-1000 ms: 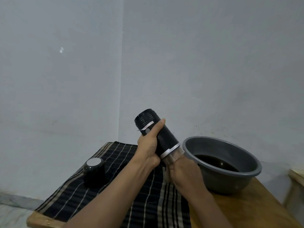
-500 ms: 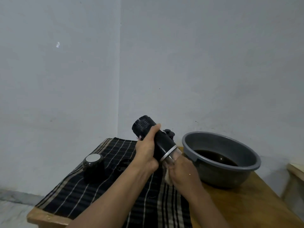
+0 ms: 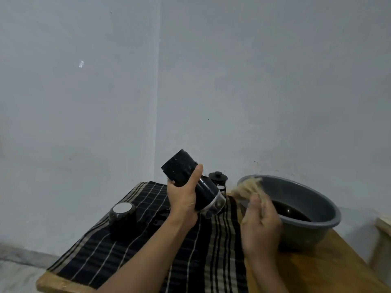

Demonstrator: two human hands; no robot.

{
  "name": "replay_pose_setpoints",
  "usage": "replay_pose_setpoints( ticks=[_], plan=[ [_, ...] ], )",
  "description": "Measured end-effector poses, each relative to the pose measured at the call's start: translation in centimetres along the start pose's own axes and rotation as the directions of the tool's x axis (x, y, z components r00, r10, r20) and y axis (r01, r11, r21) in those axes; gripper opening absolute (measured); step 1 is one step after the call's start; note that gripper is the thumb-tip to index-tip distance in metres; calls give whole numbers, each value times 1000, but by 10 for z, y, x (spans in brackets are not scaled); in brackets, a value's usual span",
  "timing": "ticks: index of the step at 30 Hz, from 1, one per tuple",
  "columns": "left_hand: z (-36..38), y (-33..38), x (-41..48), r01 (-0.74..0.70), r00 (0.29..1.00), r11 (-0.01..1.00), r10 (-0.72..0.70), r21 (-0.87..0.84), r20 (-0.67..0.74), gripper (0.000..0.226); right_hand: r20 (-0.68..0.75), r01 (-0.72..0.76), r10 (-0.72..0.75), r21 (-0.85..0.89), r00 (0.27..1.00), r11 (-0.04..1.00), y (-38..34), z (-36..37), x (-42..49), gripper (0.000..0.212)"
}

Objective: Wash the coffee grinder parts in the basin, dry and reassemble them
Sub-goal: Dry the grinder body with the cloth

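My left hand (image 3: 183,197) grips the black cylindrical coffee grinder (image 3: 190,180), tilted with its clear lower chamber (image 3: 214,205) pointing down to the right, above the cloth. My right hand (image 3: 261,225) holds a beige rag (image 3: 246,188), blurred, just left of the grey basin (image 3: 313,195). The basin holds dark water. A black grinder cap with a white top (image 3: 122,214) stands on the striped cloth at the left. A small dark part (image 3: 159,218) lies on the cloth beside my left wrist.
A black striped cloth (image 3: 131,256) covers the left half of the wooden table (image 3: 330,269). A black French press (image 3: 219,180) stands behind the grinder near the wall. Another wooden surface edge (image 3: 384,225) shows at the far right.
My right hand left the grinder's clear end and moved right toward the basin, holding up the rag. The left hand still holds the grinder, now lower.
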State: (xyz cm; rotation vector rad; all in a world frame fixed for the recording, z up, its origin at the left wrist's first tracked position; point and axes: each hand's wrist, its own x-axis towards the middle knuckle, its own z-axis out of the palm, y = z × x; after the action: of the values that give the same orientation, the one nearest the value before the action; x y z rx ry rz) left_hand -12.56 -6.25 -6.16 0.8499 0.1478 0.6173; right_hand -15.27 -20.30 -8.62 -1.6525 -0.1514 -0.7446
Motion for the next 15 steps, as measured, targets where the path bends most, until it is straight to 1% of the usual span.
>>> replay_pose_setpoints(
  ticks=[1,2,3,4,5,6,7,8,9,12,13,14,15],
  plan=[
    [2,-3,-2,-19,1000,998,20,59,-13,84,52,132,-126,-137,991,982,-4,7,-5,55],
    [4,-6,-4,-35,999,995,36,98,-16,86,164,229,-192,-251,968,941,-8,16,-10,59],
    [5,-9,-8,-49,999,991,49,125,0,85,301,289,-193,-319,934,903,-11,25,-16,66],
    [6,-11,-12,-56,998,987,52,147,31,79,415,307,-145,-358,898,882,-12,31,-19,73],
    [6,-13,-15,-60,997,983,49,172,63,71,482,288,-78,-379,872,879,-12,35,-17,77],
    [6,-14,-18,-54,995,981,38,184,89,63,505,224,-2,-379,863,898,-15,35,-11,78],
    [6,-14,-22,-63,993,982,43,179,114,62,505,137,66,-354,860,925,-16,34,-3,79],
    [4,-15,-21,-80,989,981,57,175,135,65,510,77,100,-314,854,946,-17,32,3,80],
    [4,-14,-20,-95,987,978,69,185,146,66,526,73,101,-300,844,951,-17,29,4,80],
    [-3,-8,-14,-138,988,971,120,198,100,52,626,198,22,-279,779,940,-17,22,-17,80],
    [-4,-5,-14,-133,989,971,116,200,94,53,649,231,7,-280,760,932,-15,18,-25,76],
    [-6,-4,-14,-108,992,975,92,196,88,57,652,264,-25,-271,758,926,-11,14,-28,69],
    [-9,-5,-15,-85,994,979,69,187,90,61,630,281,-61,-255,774,925,-5,11,-24,63]
  ],
)
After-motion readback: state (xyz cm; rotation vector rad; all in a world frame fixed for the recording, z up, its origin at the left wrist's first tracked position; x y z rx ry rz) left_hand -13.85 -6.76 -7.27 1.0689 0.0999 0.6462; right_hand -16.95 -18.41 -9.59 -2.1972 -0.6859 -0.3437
